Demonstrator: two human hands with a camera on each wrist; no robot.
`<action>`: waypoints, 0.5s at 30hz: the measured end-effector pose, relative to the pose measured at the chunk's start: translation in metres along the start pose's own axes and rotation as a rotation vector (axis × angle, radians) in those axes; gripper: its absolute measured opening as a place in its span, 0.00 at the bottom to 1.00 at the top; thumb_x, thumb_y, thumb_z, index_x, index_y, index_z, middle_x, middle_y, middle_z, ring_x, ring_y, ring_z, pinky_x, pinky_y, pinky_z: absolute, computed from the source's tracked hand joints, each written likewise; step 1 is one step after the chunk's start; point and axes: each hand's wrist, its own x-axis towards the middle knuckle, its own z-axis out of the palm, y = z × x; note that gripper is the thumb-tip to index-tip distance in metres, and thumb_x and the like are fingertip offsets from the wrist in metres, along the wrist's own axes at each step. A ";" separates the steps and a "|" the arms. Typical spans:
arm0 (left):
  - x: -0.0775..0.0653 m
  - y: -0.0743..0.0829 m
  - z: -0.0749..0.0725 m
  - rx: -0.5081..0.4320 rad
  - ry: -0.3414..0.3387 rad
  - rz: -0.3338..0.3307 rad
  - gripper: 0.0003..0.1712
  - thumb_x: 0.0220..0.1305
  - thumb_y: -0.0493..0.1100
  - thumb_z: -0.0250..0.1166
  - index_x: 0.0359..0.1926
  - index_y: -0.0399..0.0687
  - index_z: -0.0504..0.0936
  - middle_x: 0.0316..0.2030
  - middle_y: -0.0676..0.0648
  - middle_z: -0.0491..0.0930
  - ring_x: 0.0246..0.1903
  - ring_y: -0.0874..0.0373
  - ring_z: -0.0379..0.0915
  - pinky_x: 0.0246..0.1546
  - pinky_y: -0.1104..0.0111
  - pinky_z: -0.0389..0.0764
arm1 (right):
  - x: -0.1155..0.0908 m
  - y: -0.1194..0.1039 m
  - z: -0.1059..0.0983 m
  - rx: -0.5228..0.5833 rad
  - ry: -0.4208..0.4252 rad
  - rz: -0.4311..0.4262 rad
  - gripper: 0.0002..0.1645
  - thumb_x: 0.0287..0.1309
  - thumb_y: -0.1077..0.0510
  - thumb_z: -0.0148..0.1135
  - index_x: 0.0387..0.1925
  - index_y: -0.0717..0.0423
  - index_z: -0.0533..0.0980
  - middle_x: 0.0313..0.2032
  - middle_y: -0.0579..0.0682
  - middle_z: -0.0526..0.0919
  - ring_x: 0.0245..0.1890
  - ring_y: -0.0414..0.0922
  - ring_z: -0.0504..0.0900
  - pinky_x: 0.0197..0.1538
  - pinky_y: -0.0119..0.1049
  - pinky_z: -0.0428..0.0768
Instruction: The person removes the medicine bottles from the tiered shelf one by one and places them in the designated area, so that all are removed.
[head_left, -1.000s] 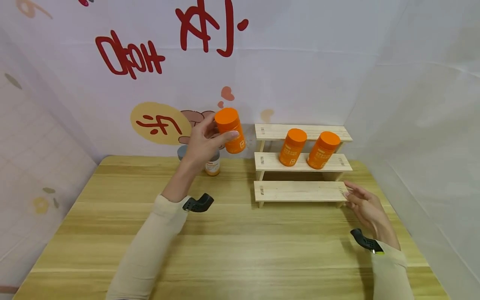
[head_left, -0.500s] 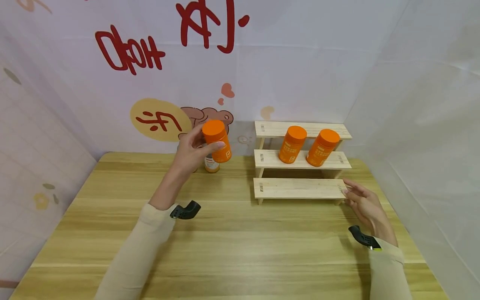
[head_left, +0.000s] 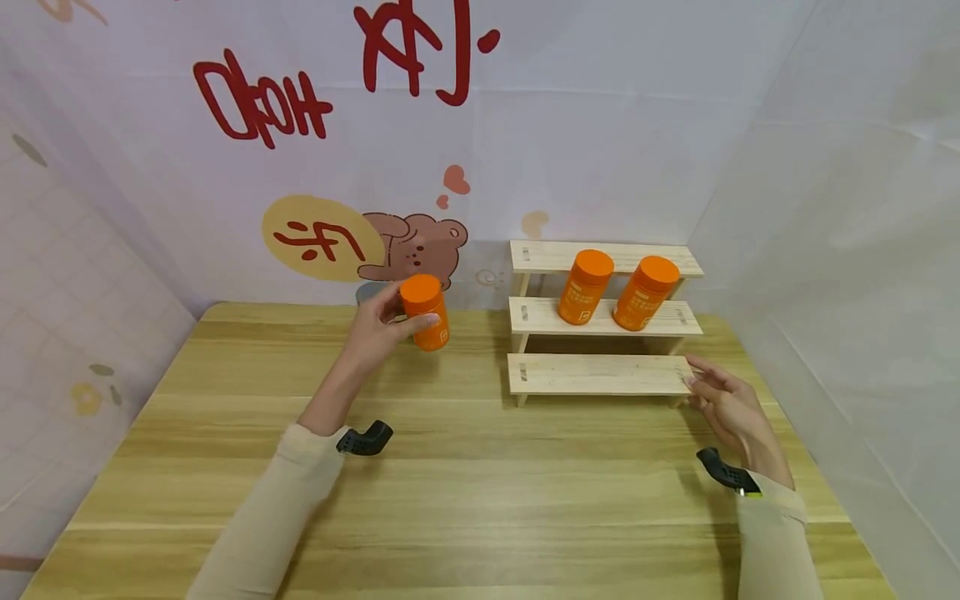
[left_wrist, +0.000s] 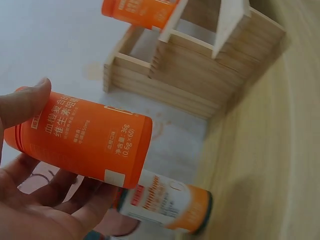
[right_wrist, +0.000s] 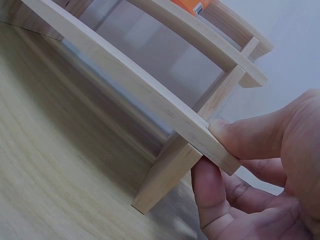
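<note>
My left hand (head_left: 369, 329) grips an orange supplement bottle (head_left: 429, 318) with an orange lid, thumb in front and fingers behind. The bottle is held near the back of the table; in the left wrist view its printed label (left_wrist: 85, 132) faces the camera. Behind it in that view is a white and orange bottle (left_wrist: 167, 202), mostly hidden in the head view. On the right, my right hand (head_left: 733, 410) pinches the right end of the lowest board (right_wrist: 135, 82) of a three-step wooden rack (head_left: 600, 374), thumb on top and fingers beneath.
Two more orange bottles (head_left: 586, 287) stand side by side on the rack's middle step. A grey-blue lid (head_left: 368, 292) shows behind my left hand, by the back wall (head_left: 600, 167). The rack stands on the wood-grain table (head_left: 525, 492) near its right rear corner.
My left hand has carried the orange bottle left and down from its raised position. My right hand keeps its pinch on the rack, and the head view has shifted slightly.
</note>
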 end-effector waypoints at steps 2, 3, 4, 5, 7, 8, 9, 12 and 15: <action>-0.001 -0.008 0.001 0.011 0.006 -0.020 0.35 0.65 0.45 0.73 0.71 0.55 0.73 0.63 0.44 0.78 0.63 0.48 0.73 0.69 0.50 0.73 | 0.001 -0.001 -0.001 0.002 0.001 -0.003 0.38 0.70 0.60 0.63 0.77 0.54 0.61 0.45 0.40 0.76 0.39 0.34 0.75 0.42 0.26 0.81; -0.001 -0.012 0.001 0.020 0.008 -0.025 0.35 0.65 0.45 0.73 0.71 0.55 0.73 0.63 0.43 0.78 0.64 0.48 0.73 0.69 0.49 0.72 | 0.001 -0.001 -0.001 0.004 0.000 -0.004 0.39 0.70 0.60 0.63 0.78 0.55 0.61 0.45 0.40 0.76 0.39 0.34 0.75 0.42 0.26 0.81; -0.001 -0.016 0.001 0.028 0.010 -0.030 0.35 0.65 0.45 0.73 0.71 0.54 0.73 0.64 0.43 0.77 0.65 0.47 0.73 0.71 0.49 0.71 | 0.002 -0.002 -0.002 0.004 -0.001 -0.002 0.40 0.70 0.60 0.63 0.78 0.55 0.59 0.45 0.40 0.76 0.39 0.34 0.75 0.42 0.26 0.81; -0.001 -0.020 0.002 0.032 0.014 -0.034 0.35 0.65 0.45 0.73 0.71 0.53 0.73 0.64 0.42 0.77 0.65 0.47 0.72 0.71 0.50 0.71 | 0.002 -0.002 -0.002 0.002 0.000 0.000 0.41 0.70 0.60 0.63 0.79 0.55 0.59 0.45 0.40 0.76 0.39 0.34 0.75 0.42 0.26 0.81; -0.002 -0.028 0.002 0.039 0.024 -0.044 0.35 0.65 0.44 0.73 0.71 0.52 0.73 0.65 0.42 0.77 0.66 0.46 0.72 0.72 0.50 0.70 | 0.002 -0.004 -0.002 -0.002 0.002 0.006 0.43 0.70 0.59 0.64 0.79 0.56 0.57 0.45 0.40 0.75 0.38 0.35 0.74 0.42 0.27 0.81; -0.003 -0.032 0.002 0.041 0.027 -0.048 0.34 0.64 0.44 0.74 0.70 0.52 0.73 0.65 0.42 0.77 0.66 0.46 0.72 0.72 0.50 0.70 | 0.001 -0.004 -0.002 -0.005 0.002 0.008 0.44 0.70 0.59 0.64 0.80 0.57 0.55 0.45 0.40 0.75 0.38 0.35 0.74 0.42 0.27 0.81; -0.003 -0.035 0.003 0.042 0.031 -0.053 0.34 0.64 0.44 0.74 0.70 0.52 0.74 0.65 0.42 0.77 0.66 0.46 0.72 0.72 0.50 0.70 | 0.001 -0.004 -0.002 -0.004 0.002 0.010 0.44 0.70 0.59 0.64 0.80 0.57 0.56 0.45 0.40 0.75 0.38 0.35 0.74 0.42 0.27 0.81; -0.003 -0.044 0.004 0.033 0.039 -0.071 0.33 0.64 0.43 0.74 0.69 0.51 0.74 0.65 0.42 0.77 0.66 0.47 0.71 0.73 0.51 0.69 | 0.001 -0.003 -0.001 -0.001 0.004 0.011 0.43 0.70 0.60 0.64 0.79 0.57 0.56 0.45 0.40 0.76 0.38 0.35 0.75 0.41 0.27 0.81; -0.005 -0.051 0.004 0.033 0.044 -0.089 0.33 0.64 0.42 0.74 0.69 0.51 0.74 0.65 0.42 0.76 0.67 0.47 0.70 0.73 0.51 0.68 | 0.000 -0.001 -0.001 0.006 0.003 0.009 0.41 0.70 0.61 0.63 0.79 0.56 0.58 0.45 0.40 0.77 0.39 0.34 0.75 0.41 0.27 0.81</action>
